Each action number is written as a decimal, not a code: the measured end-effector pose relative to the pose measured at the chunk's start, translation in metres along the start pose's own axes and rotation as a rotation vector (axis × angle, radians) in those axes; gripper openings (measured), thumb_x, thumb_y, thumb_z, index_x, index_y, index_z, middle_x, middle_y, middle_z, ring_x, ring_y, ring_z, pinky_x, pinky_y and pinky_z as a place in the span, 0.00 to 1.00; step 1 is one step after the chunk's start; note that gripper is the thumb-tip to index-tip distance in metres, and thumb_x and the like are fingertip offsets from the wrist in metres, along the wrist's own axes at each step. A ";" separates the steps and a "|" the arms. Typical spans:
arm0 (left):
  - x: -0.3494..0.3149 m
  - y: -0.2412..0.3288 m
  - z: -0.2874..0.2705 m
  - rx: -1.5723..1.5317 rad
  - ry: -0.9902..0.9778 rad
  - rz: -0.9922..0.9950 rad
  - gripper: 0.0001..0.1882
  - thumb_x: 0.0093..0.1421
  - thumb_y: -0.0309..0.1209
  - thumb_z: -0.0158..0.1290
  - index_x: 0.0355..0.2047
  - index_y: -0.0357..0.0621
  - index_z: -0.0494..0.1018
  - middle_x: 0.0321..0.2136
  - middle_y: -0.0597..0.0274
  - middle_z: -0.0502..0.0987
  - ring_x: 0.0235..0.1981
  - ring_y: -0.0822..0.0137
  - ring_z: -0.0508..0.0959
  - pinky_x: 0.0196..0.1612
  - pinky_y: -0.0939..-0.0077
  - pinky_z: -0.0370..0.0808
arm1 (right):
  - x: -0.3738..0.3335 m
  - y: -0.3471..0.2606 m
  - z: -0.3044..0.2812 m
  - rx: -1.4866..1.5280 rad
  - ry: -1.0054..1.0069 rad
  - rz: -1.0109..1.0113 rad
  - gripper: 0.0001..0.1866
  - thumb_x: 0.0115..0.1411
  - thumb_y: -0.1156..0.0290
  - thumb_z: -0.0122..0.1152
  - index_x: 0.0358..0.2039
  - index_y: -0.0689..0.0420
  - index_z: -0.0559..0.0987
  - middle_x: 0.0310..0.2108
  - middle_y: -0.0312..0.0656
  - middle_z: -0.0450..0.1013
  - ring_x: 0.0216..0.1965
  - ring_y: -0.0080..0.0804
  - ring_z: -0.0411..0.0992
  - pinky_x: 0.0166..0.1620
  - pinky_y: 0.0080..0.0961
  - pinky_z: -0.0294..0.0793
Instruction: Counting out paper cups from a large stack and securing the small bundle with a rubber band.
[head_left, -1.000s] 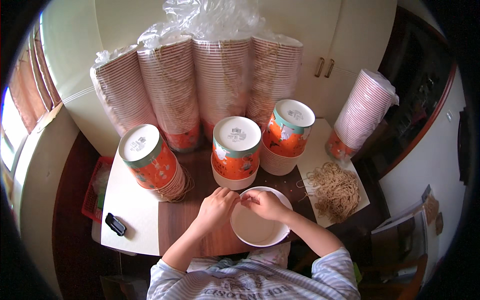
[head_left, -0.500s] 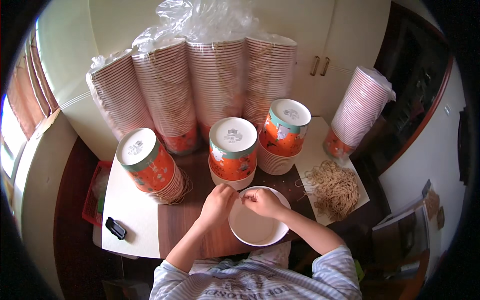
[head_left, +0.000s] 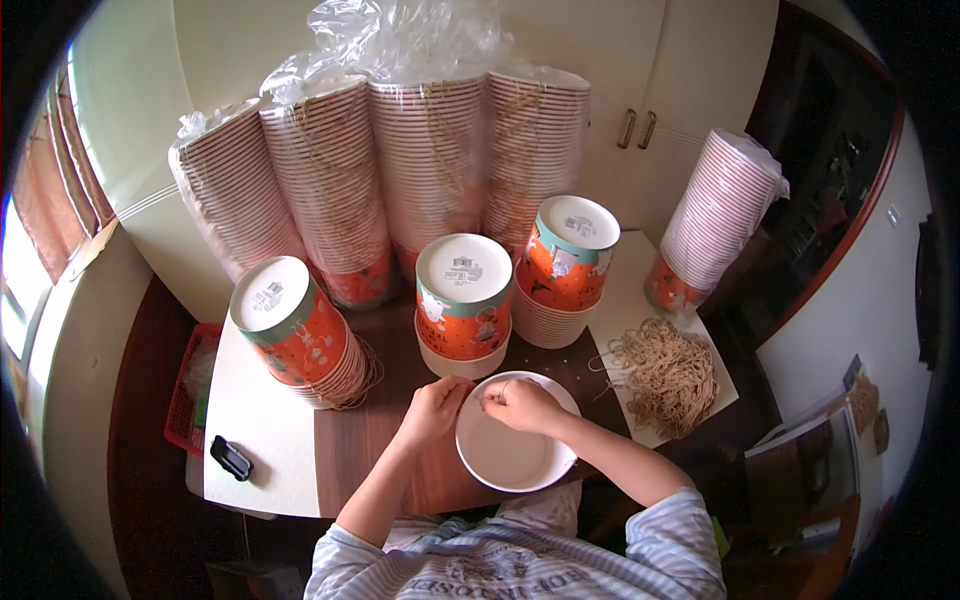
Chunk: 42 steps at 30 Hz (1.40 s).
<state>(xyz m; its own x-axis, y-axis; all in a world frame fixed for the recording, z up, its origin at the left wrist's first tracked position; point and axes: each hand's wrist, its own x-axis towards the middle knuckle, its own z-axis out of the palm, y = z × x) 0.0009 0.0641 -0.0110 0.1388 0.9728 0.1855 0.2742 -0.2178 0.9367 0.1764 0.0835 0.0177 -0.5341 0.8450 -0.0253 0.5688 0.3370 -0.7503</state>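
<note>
A white paper bucket [head_left: 517, 462] stands mouth up at the table's front edge, its pale inside facing me. My left hand [head_left: 436, 408] is closed at its far left rim, thumb and fingers pinched together there. Over the bucket's mouth my right hand [head_left: 522, 405] is closed too, fingertips pressed together; whatever they pinch is too small or hidden to make out. Just beyond stands an upside-down stack of orange paper buckets [head_left: 464, 318] with a green band and white base. A loose heap of tan string [head_left: 664, 378] lies to the right.
More upturned bucket stacks stand left [head_left: 300, 330] and back right [head_left: 565, 265]. Tall plastic-wrapped bucket stacks [head_left: 430, 170] line the back; another wrapped stack [head_left: 715, 215] leans at far right. A small black case [head_left: 232, 458] sits at left, near a red basket [head_left: 183, 410].
My hands have moved slightly apart. The left has shifted a little down and left along the rim, and the right has turned inward over the bucket's mouth.
</note>
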 end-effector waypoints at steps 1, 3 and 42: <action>0.000 0.001 0.000 0.007 0.004 0.002 0.10 0.58 0.27 0.44 0.34 0.35 0.72 0.25 0.51 0.76 0.29 0.67 0.77 0.33 0.76 0.72 | 0.000 0.000 0.000 -0.001 -0.003 0.000 0.09 0.52 0.66 0.50 0.24 0.58 0.75 0.21 0.45 0.73 0.24 0.36 0.72 0.30 0.31 0.69; -0.001 0.002 -0.001 -0.001 -0.002 -0.012 0.10 0.58 0.27 0.44 0.34 0.35 0.72 0.26 0.51 0.76 0.29 0.68 0.77 0.33 0.76 0.72 | 0.000 -0.001 0.000 -0.003 -0.006 0.001 0.09 0.51 0.67 0.50 0.24 0.58 0.75 0.21 0.45 0.72 0.24 0.37 0.72 0.29 0.31 0.68; -0.028 0.015 -0.021 0.303 -0.285 0.172 0.08 0.48 0.24 0.50 0.29 0.34 0.69 0.30 0.48 0.72 0.31 0.52 0.74 0.33 0.68 0.72 | 0.011 -0.007 -0.023 -0.131 -0.405 -0.128 0.16 0.50 0.59 0.58 0.35 0.54 0.77 0.29 0.40 0.74 0.32 0.31 0.73 0.37 0.27 0.70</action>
<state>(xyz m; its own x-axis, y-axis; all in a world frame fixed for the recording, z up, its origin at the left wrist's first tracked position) -0.0189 0.0349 0.0043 0.4514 0.8691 0.2022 0.4848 -0.4291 0.7622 0.1809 0.0997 0.0376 -0.7928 0.5707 -0.2139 0.5424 0.5006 -0.6747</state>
